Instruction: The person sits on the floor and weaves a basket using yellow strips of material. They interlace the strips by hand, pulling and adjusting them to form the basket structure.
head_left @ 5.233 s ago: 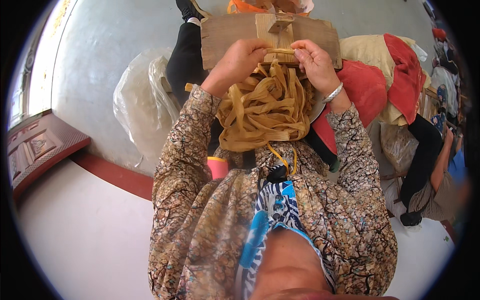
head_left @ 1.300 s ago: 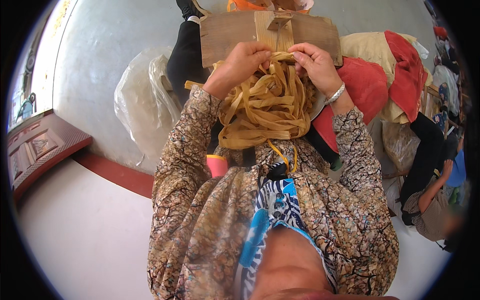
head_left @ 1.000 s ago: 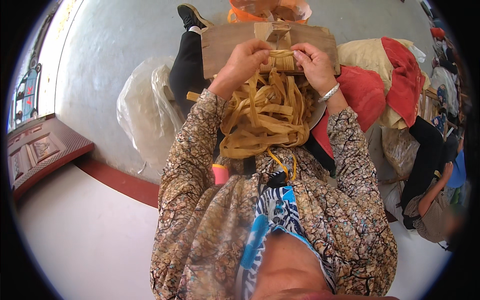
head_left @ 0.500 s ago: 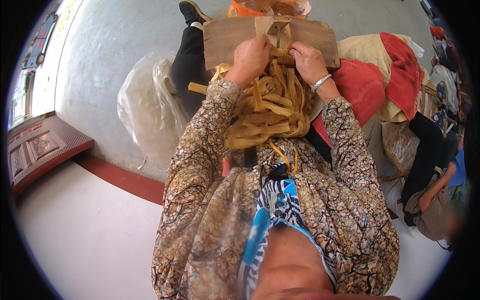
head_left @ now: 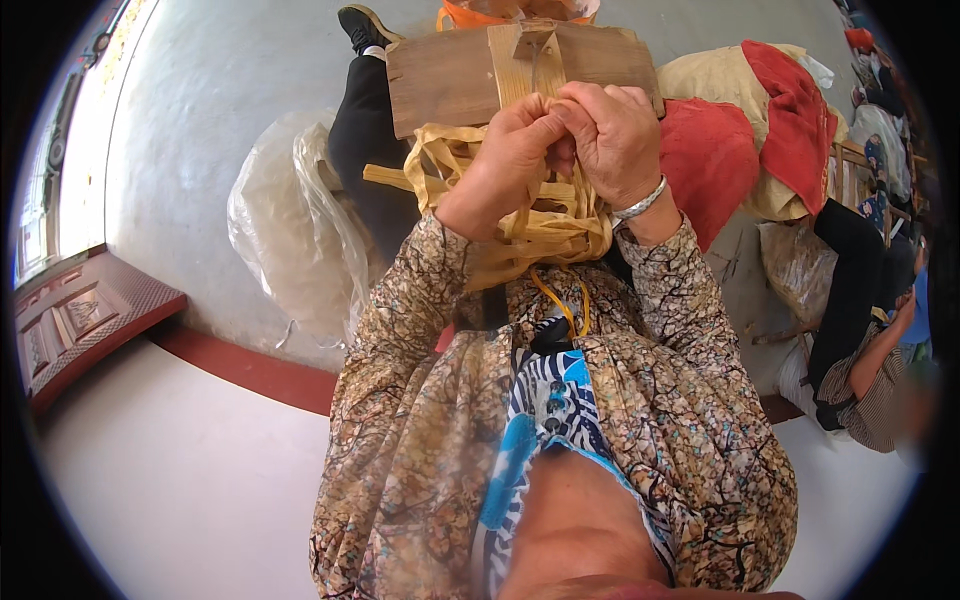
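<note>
My left hand (head_left: 505,160) and my right hand (head_left: 612,145) are brought together, fingers pinched on a flat tan strip of fibrous-looking material. Most of that strip is hidden behind my fingers. Below and between my wrists lies a tangled heap of similar tan strips (head_left: 555,232) on my lap. Just beyond my hands is a wooden board (head_left: 437,85), with a paler wooden piece (head_left: 507,78) fixed across its middle. A thin upright part stands on that piece; its kind is unclear. The right wrist wears a silver bracelet (head_left: 641,201).
An orange bag (head_left: 460,15) stands beyond the board. Clear plastic sheeting (head_left: 285,205) lies at the left by a black-trousered leg (head_left: 362,150). Red cloth (head_left: 708,165) and a beige sack (head_left: 705,85) are at the right. Another person (head_left: 865,390) sits at the far right.
My hands have come from apart at the board to close together, nearer to me, still pinching a strip. The view has shifted slightly.
</note>
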{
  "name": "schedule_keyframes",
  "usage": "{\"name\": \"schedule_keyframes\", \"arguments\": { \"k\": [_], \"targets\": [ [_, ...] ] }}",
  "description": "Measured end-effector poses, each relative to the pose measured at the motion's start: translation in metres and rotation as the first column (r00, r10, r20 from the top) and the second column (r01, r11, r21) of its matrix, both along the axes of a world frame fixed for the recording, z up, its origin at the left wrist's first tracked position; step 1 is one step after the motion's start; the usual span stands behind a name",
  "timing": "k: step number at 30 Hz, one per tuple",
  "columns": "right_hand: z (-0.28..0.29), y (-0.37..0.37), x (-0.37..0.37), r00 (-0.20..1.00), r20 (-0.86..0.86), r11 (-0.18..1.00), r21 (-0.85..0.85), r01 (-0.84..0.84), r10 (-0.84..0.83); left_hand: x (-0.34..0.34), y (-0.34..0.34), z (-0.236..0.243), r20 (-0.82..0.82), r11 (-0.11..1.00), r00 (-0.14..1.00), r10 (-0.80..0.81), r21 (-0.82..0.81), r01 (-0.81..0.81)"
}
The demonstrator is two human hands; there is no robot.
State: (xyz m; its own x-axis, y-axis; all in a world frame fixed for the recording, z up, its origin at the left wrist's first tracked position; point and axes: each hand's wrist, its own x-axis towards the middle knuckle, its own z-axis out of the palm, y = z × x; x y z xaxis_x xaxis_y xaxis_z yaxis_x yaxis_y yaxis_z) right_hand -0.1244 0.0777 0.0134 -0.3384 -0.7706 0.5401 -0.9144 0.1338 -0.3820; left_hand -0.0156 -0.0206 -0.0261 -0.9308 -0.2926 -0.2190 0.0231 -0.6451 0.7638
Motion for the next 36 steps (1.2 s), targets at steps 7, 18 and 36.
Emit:
{"name": "schedule_keyframes", "arguments": {
  "k": [7,18,36],
  "targets": [
    [-0.003,0.020,-0.009,0.838,0.543,0.982,0.181,-0.063,-0.046,0.067,0.001,0.040,0.246,0.745,0.960,-0.136,-0.614,0.263],
    [0.029,0.032,0.038,-0.126,0.912,0.882,-0.409,-0.234,0.390,0.048,0.010,0.039,-0.093,0.946,0.995,0.036,-0.318,-0.063],
    [-0.045,0.035,0.021,0.941,0.336,0.957,0.283,-0.067,-0.034,0.044,0.021,-0.018,-0.062,-0.119,0.977,0.205,-0.992,-0.038]
  ]
}}
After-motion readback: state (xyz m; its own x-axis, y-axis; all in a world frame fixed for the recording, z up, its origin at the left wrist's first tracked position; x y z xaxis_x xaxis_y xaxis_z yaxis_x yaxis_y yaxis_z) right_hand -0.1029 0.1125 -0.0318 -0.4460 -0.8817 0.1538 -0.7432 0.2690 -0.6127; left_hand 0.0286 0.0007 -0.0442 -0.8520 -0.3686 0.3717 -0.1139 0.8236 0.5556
